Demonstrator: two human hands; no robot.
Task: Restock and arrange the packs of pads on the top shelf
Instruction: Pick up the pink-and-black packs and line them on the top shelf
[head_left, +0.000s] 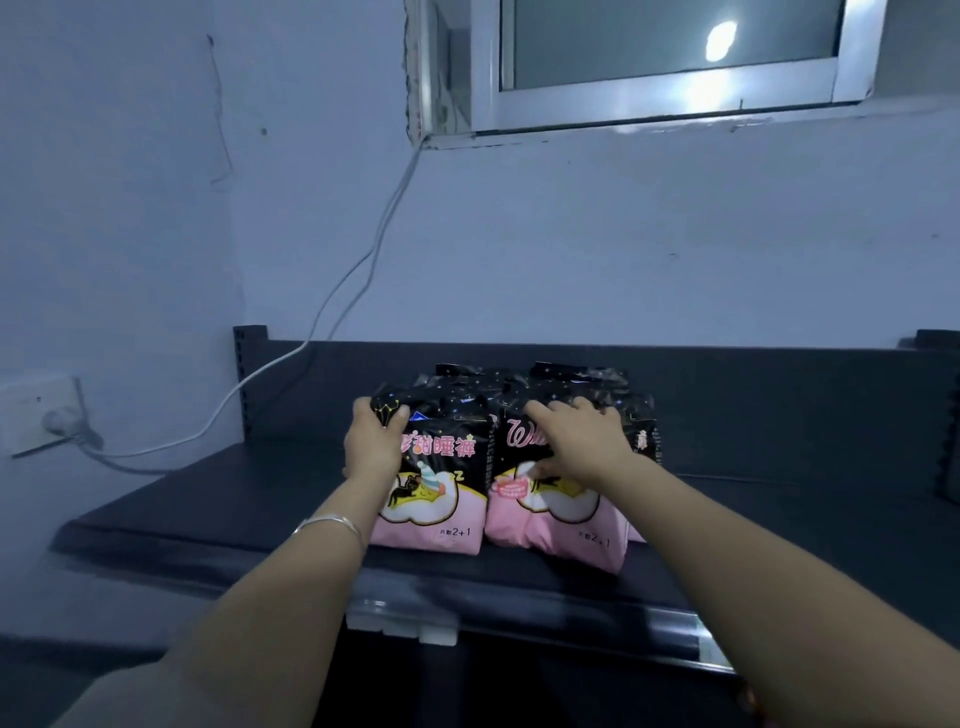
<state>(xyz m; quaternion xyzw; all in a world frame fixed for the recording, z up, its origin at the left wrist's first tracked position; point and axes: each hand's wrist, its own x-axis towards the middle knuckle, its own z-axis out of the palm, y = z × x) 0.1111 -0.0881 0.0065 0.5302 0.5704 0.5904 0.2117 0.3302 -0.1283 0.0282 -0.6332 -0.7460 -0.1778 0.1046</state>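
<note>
Two black and pink packs of pads stand side by side at the front of the dark top shelf, with more black packs in rows behind them. My left hand grips the upper left corner of the left pack, fingers curled over its top. My right hand holds the right pack, fingers over its top edge and thumb on its front face.
A white cable runs down the wall from the window to a plug in a socket left of the shelf. Black shelf uprights stand at both back corners. A price-tag strip lines the shelf's front edge.
</note>
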